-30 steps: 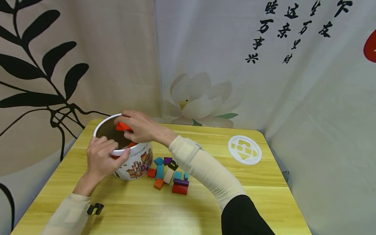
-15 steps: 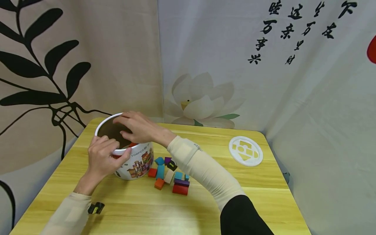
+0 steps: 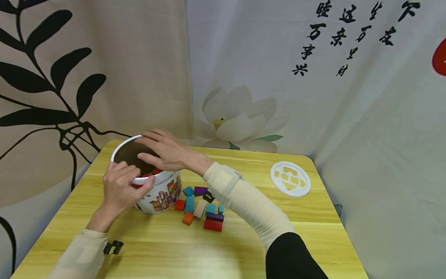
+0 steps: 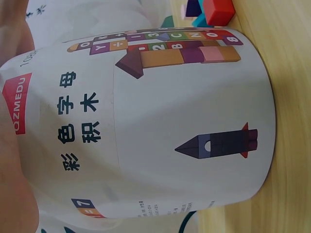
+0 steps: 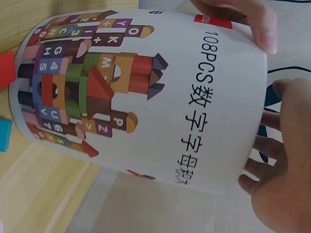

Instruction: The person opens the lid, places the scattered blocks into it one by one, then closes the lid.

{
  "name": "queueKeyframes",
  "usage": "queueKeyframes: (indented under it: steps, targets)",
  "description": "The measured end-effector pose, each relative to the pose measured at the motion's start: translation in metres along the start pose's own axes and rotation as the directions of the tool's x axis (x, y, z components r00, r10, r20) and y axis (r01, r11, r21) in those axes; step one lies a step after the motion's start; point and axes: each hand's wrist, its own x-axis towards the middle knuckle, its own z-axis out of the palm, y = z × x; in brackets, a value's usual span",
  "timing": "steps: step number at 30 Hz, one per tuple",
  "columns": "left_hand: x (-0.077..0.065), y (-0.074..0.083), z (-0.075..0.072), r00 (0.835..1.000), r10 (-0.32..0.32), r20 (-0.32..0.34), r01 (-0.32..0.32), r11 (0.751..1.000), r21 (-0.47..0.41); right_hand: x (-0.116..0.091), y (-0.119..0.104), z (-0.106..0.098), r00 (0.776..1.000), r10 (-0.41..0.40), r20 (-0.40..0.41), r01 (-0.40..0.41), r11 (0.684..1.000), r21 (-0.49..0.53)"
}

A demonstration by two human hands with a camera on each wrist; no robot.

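Bucket (image 3: 158, 197) on the table (image 3: 251, 217), beside loose blocks (image 3: 189, 204)
The left hand (image 3: 122, 186) clamps its rim (image 3: 141, 181); the right hand (image 3: 168, 152) is over it, fingers apart (nothing visible between them). A sharp left-hand tug could tip it, spilling the red pieces (image 3: 156, 171) inside.

Yellow table (image 3: 167, 248), lotus print (image 3: 240, 124), black calligraphy (image 3: 338, 37)
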Motion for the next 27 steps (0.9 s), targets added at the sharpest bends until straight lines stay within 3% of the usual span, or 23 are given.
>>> queueKeyframes:
  steps: [14,27]
  targets:
    - [0.0,0.0,-0.001,1.0,-0.009,0.005,0.009,1.0,0.002,-0.037,0.012,-0.001,0.998,0.055,0.035,-0.058,0.995,0.076]
    - [0.001,0.0,-0.001,1.0,-0.02,0.02,0.02,1.0,0.011,-0.084,0.029,0.001,0.996,0.023,-0.083,-0.011,0.99,0.14]
